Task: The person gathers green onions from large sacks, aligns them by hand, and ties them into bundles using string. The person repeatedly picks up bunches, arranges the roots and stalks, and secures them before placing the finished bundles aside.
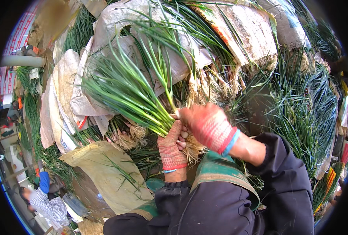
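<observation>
My left hand (172, 148), in a red knitted glove, is closed around a bunch of green garlic (133, 100). The leaves fan out to the upper left, and the pale bulbs and stringy roots (193, 148) hang out on the right side of the fist. My right hand (210, 126), gloved alike and blurred by motion, is just above the left one. Its fingertips pinch the white base of a single green garlic stalk (165, 76), which leans up beside the bunch. The right fingers are partly hidden.
Woven sacks (112, 55) cover more green garlic, whose roots (212, 85) stick out below. Loose leafy stalks (294, 114) are heaped at the right. A yellowish sheet (112, 173) lies at the lower left. A person in a checked top (49, 205) is farther left.
</observation>
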`<state>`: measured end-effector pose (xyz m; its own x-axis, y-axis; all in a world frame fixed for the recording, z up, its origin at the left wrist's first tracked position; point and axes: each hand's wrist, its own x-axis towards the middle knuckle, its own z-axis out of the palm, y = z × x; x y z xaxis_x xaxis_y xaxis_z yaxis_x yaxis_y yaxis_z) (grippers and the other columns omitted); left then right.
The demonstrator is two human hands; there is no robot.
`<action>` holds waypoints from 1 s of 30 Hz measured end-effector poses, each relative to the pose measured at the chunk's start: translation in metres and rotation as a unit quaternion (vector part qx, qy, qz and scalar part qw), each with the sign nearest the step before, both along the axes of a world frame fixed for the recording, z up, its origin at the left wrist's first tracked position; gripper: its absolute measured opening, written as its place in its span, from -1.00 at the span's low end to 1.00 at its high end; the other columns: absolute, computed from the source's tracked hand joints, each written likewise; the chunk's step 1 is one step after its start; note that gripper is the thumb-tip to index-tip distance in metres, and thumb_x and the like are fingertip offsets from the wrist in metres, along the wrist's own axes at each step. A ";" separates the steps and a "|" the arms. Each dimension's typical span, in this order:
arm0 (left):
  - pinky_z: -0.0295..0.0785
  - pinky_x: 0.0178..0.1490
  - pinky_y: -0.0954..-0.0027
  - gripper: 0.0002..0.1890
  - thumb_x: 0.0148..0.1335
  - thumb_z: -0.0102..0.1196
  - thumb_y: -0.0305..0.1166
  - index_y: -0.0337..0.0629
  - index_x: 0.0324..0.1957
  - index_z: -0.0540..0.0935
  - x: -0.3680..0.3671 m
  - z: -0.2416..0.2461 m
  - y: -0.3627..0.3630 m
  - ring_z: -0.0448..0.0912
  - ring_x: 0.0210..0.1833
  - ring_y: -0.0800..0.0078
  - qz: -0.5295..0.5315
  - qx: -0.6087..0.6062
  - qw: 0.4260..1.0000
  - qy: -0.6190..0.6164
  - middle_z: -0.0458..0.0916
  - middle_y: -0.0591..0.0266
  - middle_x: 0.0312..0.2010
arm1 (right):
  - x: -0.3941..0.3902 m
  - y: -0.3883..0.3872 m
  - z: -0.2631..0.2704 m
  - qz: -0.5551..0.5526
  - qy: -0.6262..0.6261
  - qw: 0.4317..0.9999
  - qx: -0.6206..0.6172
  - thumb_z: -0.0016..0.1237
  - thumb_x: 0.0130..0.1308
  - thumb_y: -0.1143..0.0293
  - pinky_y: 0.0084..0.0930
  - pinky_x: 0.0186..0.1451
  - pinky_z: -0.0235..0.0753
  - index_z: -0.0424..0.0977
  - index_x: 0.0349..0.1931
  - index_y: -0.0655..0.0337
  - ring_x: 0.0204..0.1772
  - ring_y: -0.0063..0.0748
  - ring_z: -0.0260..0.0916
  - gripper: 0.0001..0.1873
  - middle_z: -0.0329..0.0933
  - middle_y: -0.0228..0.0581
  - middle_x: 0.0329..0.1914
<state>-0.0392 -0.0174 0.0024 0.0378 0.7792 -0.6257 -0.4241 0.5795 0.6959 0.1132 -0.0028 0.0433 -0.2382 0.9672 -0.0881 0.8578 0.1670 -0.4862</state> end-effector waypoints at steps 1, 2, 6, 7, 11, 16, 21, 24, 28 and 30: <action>0.08 -0.67 0.78 -0.77 0.22 0.22 -0.45 -0.09 -0.07 0.59 0.003 0.001 -0.004 0.38 -0.62 0.75 0.019 -0.019 0.999 0.027 0.65 0.29 -0.44 | -0.001 -0.009 0.001 0.050 0.020 0.998 -0.023 0.04 0.11 0.42 -0.17 -0.34 0.52 0.47 0.03 0.29 -0.43 0.01 0.50 -0.58 0.51 -0.12 -0.44; 0.09 -0.67 0.78 -0.77 0.22 0.23 -0.46 -0.12 -0.07 0.59 0.002 0.003 -0.004 0.39 -0.62 0.75 0.015 -0.021 0.999 0.024 0.66 0.25 -0.39 | 0.004 -0.012 -0.001 0.053 0.060 0.994 -0.080 0.04 0.14 0.40 -0.27 -0.27 0.53 0.50 0.04 0.29 -0.33 -0.01 0.54 -0.59 0.55 -0.10 -0.40; 0.13 -0.68 0.77 -0.73 0.17 0.27 -0.50 -0.17 -0.08 0.58 0.007 0.007 -0.011 0.39 -0.59 0.72 0.018 0.010 0.999 -0.033 0.65 0.14 -0.28 | 0.009 0.013 -0.023 -0.228 0.391 0.872 -0.187 0.07 0.22 0.12 -0.35 -0.19 0.55 0.55 -0.13 0.30 -0.32 -0.25 0.60 -0.59 0.63 -0.05 -0.33; 0.13 -0.68 0.77 -0.73 0.17 0.27 -0.49 -0.17 -0.08 0.58 0.008 0.007 -0.011 0.39 -0.59 0.72 0.026 -0.016 0.999 -0.014 0.65 0.15 -0.29 | 0.003 0.024 -0.031 -0.248 0.426 0.855 -0.162 0.08 0.25 0.14 -0.44 -0.35 0.54 0.54 -0.19 0.34 -0.43 -0.34 0.58 -0.62 0.59 -0.13 -0.44; 0.20 -0.66 0.76 -0.71 0.15 0.27 -0.52 -0.15 -0.07 0.56 0.009 0.006 -0.013 0.44 -0.55 0.67 0.020 -0.019 0.998 -0.057 0.61 0.17 -0.36 | -0.017 0.028 -0.052 -0.299 0.637 0.655 -0.275 0.00 0.35 0.31 -0.59 -0.69 0.35 0.48 -0.29 0.29 -0.65 -0.49 0.41 -0.80 0.44 -0.34 -0.59; 0.47 -0.40 0.70 -0.69 0.12 0.27 -0.50 -0.16 -0.08 0.54 0.007 0.009 -0.021 0.54 -0.29 0.54 0.073 0.096 0.954 -0.273 0.58 0.21 -0.25 | -0.025 0.037 -0.049 -0.218 0.781 0.457 -0.365 -0.07 0.38 0.34 -0.57 -0.57 0.35 0.47 -0.26 0.24 -0.70 -0.58 0.22 -0.85 0.36 -0.40 -0.67; 0.46 -0.15 0.46 -0.45 0.11 0.29 -0.47 -0.10 0.16 0.40 0.000 0.012 -0.023 0.39 -0.30 0.52 0.128 0.109 0.940 -0.298 0.46 0.40 -0.27 | 0.001 0.092 -0.033 -0.258 0.082 0.960 0.067 0.16 0.13 -0.02 -0.15 -0.08 0.52 0.55 -0.30 0.27 -0.16 0.03 0.56 -0.54 0.60 0.04 -0.24; 0.42 -0.04 0.39 -0.37 0.10 0.28 -0.52 -0.12 0.22 0.34 -0.002 0.006 -0.022 0.40 -0.22 0.51 0.101 0.084 0.946 -0.297 0.46 0.42 -0.24 | 0.026 0.124 -0.027 -0.202 -0.105 0.973 0.044 0.17 0.08 0.15 -0.15 -0.09 0.52 0.55 -0.33 0.24 -0.18 0.02 0.56 -0.68 0.60 -0.01 -0.31; 0.49 -0.12 0.44 -0.55 0.09 0.27 -0.60 -0.13 0.05 0.49 -0.007 -0.007 -0.022 0.51 -0.18 0.43 0.100 0.040 0.970 -0.219 0.53 0.29 -0.17 | 0.043 0.105 -0.034 -0.232 0.299 0.918 -0.122 0.04 0.13 0.34 -0.44 -0.40 0.52 0.59 -0.41 0.35 -0.54 -0.40 0.52 -0.78 0.60 -0.15 -0.54; 0.50 -0.35 0.58 -0.60 0.12 0.24 -0.63 -0.10 0.01 0.52 -0.008 -0.013 -0.019 0.54 -0.18 0.42 0.049 -0.003 0.983 -0.178 0.56 0.18 -0.05 | 0.041 0.081 -0.044 -0.197 0.458 0.842 -0.205 0.10 0.19 0.28 -0.56 -0.48 0.43 0.59 -0.39 0.29 -0.57 -0.60 0.44 -0.77 0.54 -0.30 -0.59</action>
